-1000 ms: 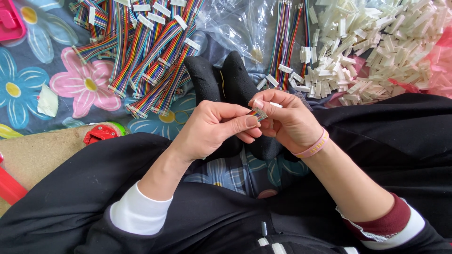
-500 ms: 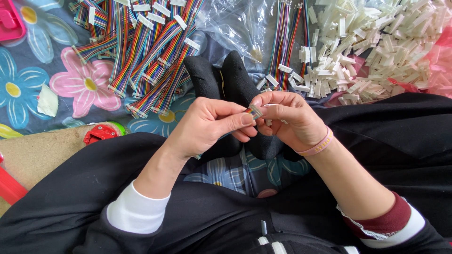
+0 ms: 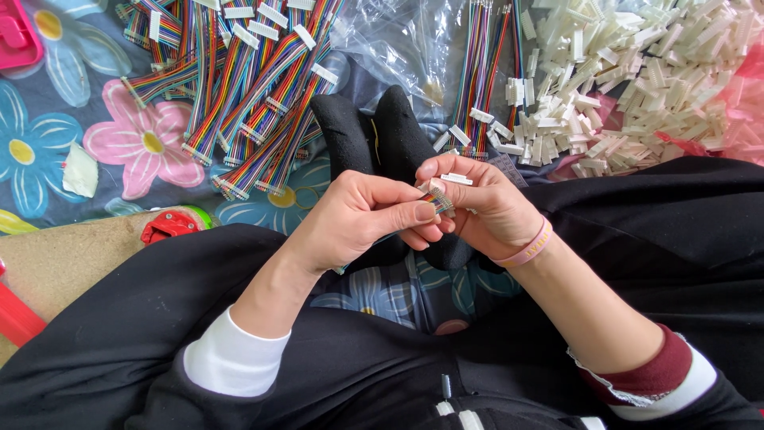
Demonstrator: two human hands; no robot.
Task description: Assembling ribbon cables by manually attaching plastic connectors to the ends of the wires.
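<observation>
1. While my left hand (image 3: 358,219) pinches the end of a short rainbow ribbon cable (image 3: 440,204) between thumb and forefinger, my right hand (image 3: 485,209) closes round its tip from the other side, fingers curled tight.
2. Between my right fingertips sits a small white plastic connector (image 3: 456,179), touching the cable's end; whether the wires are fully seated in it I cannot tell, since my fingers cover the join.
3. Both hands hover above my lap, just over my black socks (image 3: 374,135).
4. Beyond the socks, on the flowered cloth (image 3: 48,151), lies a big heap of ribbon cables (image 3: 247,87) already tipped with white plugs; by my reckoning those are done.
5. Further right, a smaller bundle of cables (image 3: 481,72) rests on clear plastic bags (image 3: 398,40), beside a large pile of loose white connectors (image 3: 637,80), so I judge plenty of work is left.
</observation>
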